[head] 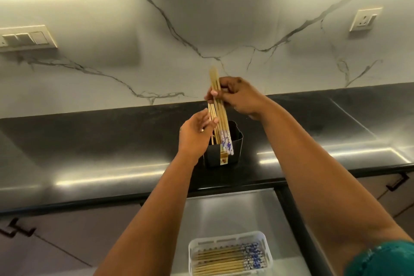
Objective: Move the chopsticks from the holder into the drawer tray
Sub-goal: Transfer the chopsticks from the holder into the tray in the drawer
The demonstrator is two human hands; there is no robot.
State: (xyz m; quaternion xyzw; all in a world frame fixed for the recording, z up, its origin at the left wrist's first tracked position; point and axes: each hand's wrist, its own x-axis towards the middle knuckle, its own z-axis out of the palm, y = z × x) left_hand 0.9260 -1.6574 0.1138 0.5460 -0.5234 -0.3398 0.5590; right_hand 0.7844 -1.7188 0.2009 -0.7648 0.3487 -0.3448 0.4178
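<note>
A black holder point(235, 148) stands on the dark counter, with several wooden chopsticks point(212, 123) still upright in it. My right hand point(239, 96) grips a few chopsticks point(221, 116) with blue-patterned ends, lifted partly out above the holder. My left hand point(197, 132) is at the holder's left, fingers touching the chopsticks that stand in it. Below, in the open drawer point(224, 210), a white slotted tray point(266, 244) holds several chopsticks point(224, 260) lying flat.
The glossy black counter point(112, 145) runs left and right under a white marble backsplash. Switch plates point(24, 38) and a socket point(364, 19) sit on the wall. Cabinet fronts with black handles point(15, 229) flank the drawer.
</note>
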